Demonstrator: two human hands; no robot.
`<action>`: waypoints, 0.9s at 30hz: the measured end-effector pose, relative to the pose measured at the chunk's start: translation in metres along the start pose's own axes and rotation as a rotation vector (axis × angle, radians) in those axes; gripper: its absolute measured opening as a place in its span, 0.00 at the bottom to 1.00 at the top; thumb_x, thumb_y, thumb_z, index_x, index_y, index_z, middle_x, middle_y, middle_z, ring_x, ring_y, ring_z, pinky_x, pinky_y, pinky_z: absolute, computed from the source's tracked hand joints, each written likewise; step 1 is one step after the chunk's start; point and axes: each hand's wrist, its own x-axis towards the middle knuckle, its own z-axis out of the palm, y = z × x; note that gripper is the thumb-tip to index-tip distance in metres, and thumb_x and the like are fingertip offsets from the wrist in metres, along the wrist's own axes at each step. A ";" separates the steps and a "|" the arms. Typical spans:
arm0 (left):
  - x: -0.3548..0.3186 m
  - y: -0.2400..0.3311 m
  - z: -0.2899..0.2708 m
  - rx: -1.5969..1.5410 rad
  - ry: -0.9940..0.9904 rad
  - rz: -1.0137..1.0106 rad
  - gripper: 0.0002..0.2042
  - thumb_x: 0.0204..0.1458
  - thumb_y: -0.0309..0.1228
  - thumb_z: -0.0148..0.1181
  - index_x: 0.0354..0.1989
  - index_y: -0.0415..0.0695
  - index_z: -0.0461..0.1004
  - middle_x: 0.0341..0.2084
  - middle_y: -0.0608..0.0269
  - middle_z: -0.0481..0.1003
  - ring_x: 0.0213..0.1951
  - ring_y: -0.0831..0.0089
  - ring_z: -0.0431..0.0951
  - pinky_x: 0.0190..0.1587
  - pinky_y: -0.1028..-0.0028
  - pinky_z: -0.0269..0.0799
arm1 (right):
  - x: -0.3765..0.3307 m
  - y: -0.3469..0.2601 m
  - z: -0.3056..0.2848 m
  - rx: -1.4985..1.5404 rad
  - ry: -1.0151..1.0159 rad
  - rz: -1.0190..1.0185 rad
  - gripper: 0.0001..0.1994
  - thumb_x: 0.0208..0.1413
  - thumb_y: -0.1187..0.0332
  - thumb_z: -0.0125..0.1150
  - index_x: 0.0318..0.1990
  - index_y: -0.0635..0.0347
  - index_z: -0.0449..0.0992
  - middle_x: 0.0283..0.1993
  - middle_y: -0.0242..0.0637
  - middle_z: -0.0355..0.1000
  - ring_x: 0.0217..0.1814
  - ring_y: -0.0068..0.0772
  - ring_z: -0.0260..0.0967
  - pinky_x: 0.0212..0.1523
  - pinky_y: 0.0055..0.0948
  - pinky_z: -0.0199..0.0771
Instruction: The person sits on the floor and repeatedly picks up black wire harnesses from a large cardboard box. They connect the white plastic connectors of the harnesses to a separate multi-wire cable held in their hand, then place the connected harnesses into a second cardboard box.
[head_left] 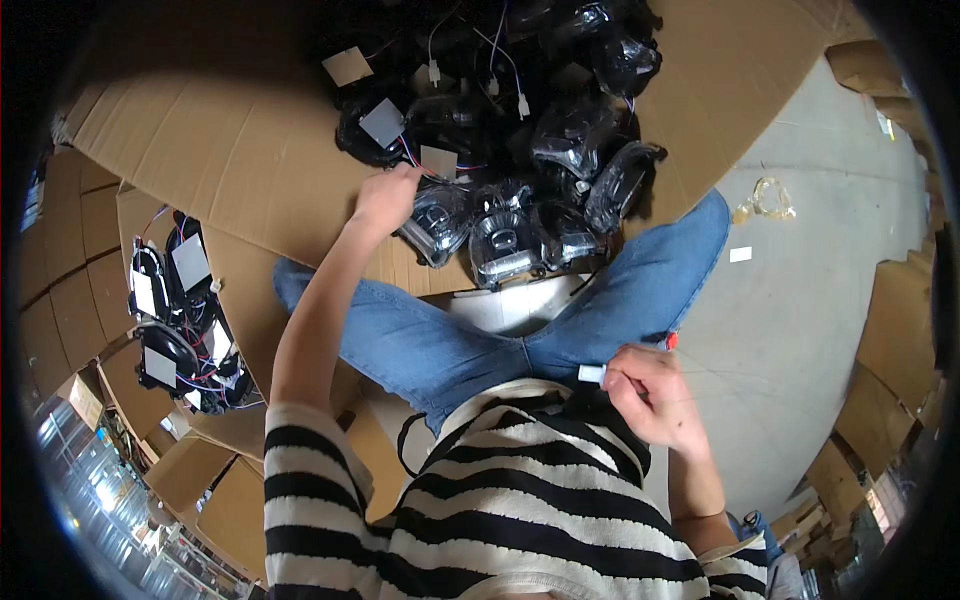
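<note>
Over the far cardboard (250, 150), the left hand (388, 198) closes its fingers on one lamp (437, 222) from the pile, while the right hand (650, 392) pinches a marker (630, 362) near the lap.

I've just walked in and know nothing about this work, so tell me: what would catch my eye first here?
Most striking is the heap of black lamp housings with clear lenses and trailing wires, piled on flattened cardboard ahead of the seated person's knees. The left hand reaches into its near edge, touching one housing. The right hand sits by the lap, fingers pinching a small white piece, with something red at its far side.
</note>
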 end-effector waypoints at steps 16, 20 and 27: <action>0.081 -0.020 0.046 0.513 -0.322 0.049 0.10 0.45 0.31 0.45 0.27 0.47 0.75 0.29 0.65 0.72 0.37 0.70 0.69 0.36 0.70 0.62 | 0.055 0.017 -0.007 0.086 -0.026 0.166 0.04 0.43 0.78 0.48 0.20 0.65 0.67 0.19 0.41 0.65 0.20 0.39 0.64 0.24 0.29 0.63; 0.063 -0.036 -0.011 0.107 -0.084 0.054 0.08 0.43 0.29 0.48 0.26 0.42 0.74 0.25 0.63 0.72 0.35 0.67 0.69 0.36 0.69 0.62 | 0.058 0.019 -0.002 0.078 -0.019 0.117 0.04 0.43 0.78 0.45 0.20 0.65 0.66 0.18 0.35 0.64 0.17 0.29 0.61 0.19 0.23 0.59; -0.010 -0.014 -0.050 -0.633 0.437 -0.139 0.08 0.49 0.27 0.43 0.29 0.35 0.67 0.23 0.55 0.70 0.31 0.64 0.70 0.37 0.70 0.63 | 0.052 0.003 0.000 0.009 -0.095 0.041 0.02 0.42 0.77 0.49 0.21 0.64 0.66 0.18 0.42 0.63 0.20 0.43 0.62 0.23 0.32 0.62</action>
